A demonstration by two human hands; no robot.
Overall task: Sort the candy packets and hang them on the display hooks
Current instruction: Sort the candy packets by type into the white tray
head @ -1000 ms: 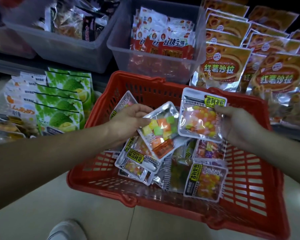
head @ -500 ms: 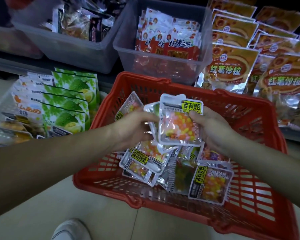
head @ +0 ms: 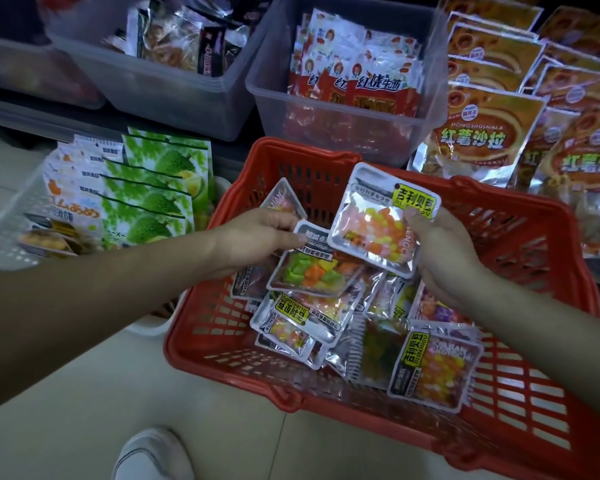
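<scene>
One white shoe [head: 146,455] stands nearest on the pale tiled floor [head: 66,393]. Just beyond it sits one red slotted plastic basket [head: 520,403] holding a loose heap of small clear, silver-edged candy packets [head: 433,368]. Roughly eight show, but they overlap too much for a sure count. Two bare hands are above the heap. The left hand [head: 257,237] grips the top edge of a packet of green and orange cubes [head: 309,271], and a second packet [head: 284,199] sticks up behind its fingers. The right hand [head: 440,251] pinches one packet of pink and yellow candies [head: 374,226] by its side, thumb at the yellow label. To the left, a white slotted tray [head: 11,237] holds four green durian-print pouches [head: 153,202] in a row. Farther back stand two clear plastic bins [head: 267,109] of snack bags. At the right, a stack of orange foil pouches [head: 475,133] leans near the basket's far rim.
</scene>
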